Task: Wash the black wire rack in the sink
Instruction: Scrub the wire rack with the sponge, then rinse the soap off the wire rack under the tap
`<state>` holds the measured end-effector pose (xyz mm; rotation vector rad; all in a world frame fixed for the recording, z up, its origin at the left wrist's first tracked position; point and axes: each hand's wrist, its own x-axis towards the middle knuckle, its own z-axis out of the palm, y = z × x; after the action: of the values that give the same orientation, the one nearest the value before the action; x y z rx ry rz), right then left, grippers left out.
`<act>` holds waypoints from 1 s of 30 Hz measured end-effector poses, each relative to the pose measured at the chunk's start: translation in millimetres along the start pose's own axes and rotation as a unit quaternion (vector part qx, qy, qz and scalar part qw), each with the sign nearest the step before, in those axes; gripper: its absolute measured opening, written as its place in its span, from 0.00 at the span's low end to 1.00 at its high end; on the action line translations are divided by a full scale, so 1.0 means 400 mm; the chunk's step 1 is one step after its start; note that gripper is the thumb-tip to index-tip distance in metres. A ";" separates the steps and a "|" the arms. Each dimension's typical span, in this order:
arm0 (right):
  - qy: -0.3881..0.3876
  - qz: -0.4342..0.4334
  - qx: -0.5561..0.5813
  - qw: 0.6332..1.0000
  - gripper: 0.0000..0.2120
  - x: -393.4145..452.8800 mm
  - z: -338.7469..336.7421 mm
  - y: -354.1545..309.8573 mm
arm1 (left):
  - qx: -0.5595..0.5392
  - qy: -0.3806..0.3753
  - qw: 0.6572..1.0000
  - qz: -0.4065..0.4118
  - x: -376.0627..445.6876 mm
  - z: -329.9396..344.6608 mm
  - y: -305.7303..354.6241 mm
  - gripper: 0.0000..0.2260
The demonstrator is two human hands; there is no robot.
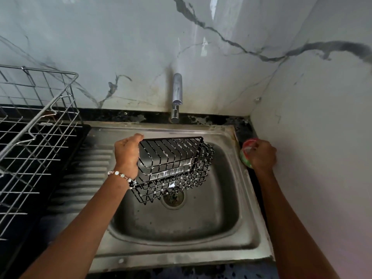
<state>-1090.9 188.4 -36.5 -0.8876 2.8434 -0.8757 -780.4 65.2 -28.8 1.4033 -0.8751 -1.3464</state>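
rack: the black wire rack [173, 168] is held in the air above the basin of the sink [211, 222], tilted, just over the drain [173, 198]; nothing appears to support it from below.
left grip: the left hand [127, 153] is wrapped round the rack's left end, fingers curled over the top rim wire; a beaded bracelet [122, 176] is worn at the wrist.
right grip: the right hand [262, 155] is closed on a red and green tub [246, 153] at the sink's right edge, against the wall; what the fingers take from it cannot be told.
weight: judged light, since it is carried by one hand at one end.
stiffness: judged rigid, a welded wire frame that will not fold under scrubbing.
slip: white suds are seen on the lower wires, so the thin wires are likely slick; a grasp hooked through the mesh is advised over a flat pinch.
hold point: the thicker rim wire at either short end is judged best, leaving the long faces free.
tap: the tap [176, 97] is seen behind the sink; no water is seen running.
desk: a silver dish rack [36, 137] stands on the desk to the left.
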 end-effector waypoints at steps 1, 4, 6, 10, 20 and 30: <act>0.006 -0.039 0.001 0.999 0.11 -0.009 0.010 -0.022 | 0.001 0.004 1.000 -0.005 0.002 -0.005 0.001 0.24; -0.079 -0.126 0.089 0.985 0.10 -0.031 0.067 -0.099 | 0.001 0.024 1.000 -0.008 0.008 -0.024 0.003 0.21; -0.144 -0.182 0.117 0.966 0.10 -0.047 0.099 -0.171 | 0.003 0.039 0.999 -0.011 0.012 -0.043 0.008 0.21; -0.224 -0.238 0.167 0.930 0.12 -0.064 0.166 -0.318 | 0.022 0.093 0.995 -0.036 0.023 -0.084 0.023 0.20; -0.269 -0.260 0.057 0.926 0.29 -0.037 0.351 -0.457 | 0.013 0.122 0.988 -0.093 0.054 -0.136 0.020 0.15; -0.305 -0.421 -0.235 0.821 0.35 -0.026 0.316 -0.510 | 0.022 0.128 0.987 -0.096 0.064 -0.112 -0.001 0.04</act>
<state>-952.8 -8.2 -36.7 -2.0913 2.0359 0.1854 -732.9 48.3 -40.0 1.6869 -0.6150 -1.2577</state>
